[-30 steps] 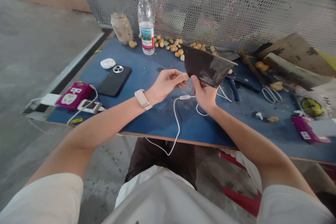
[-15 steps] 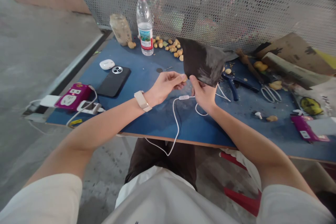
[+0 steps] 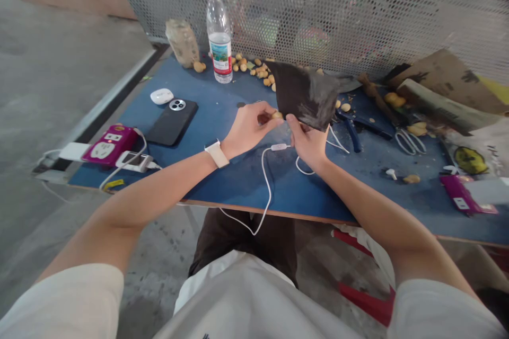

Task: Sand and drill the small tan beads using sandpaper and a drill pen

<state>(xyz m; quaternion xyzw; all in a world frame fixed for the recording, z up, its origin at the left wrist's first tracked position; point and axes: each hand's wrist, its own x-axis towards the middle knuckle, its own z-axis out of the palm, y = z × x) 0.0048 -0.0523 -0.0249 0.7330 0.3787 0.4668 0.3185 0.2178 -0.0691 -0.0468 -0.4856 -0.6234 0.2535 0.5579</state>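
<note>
Between the thumb and fingers of my left hand is a small tan, rounded nut-like piece. Its kind is not clear. My right hand pinches the lower edge of a dark sheet with worn grey patches, which looks like sandpaper. The sheet stands tilted up from the hand, and the tan piece is close to its lower left corner. Just below the hands runs a white cable with a small inline control.
A water bottle and several tan pieces lie along the mesh panel. On the left are a phone, a white case and a purple power strip. Pliers and scissors lie right.
My left hand has turned slightly, and its fingers show more of the tan piece. The dark sheet has shifted and tilted a little in my right hand.
</note>
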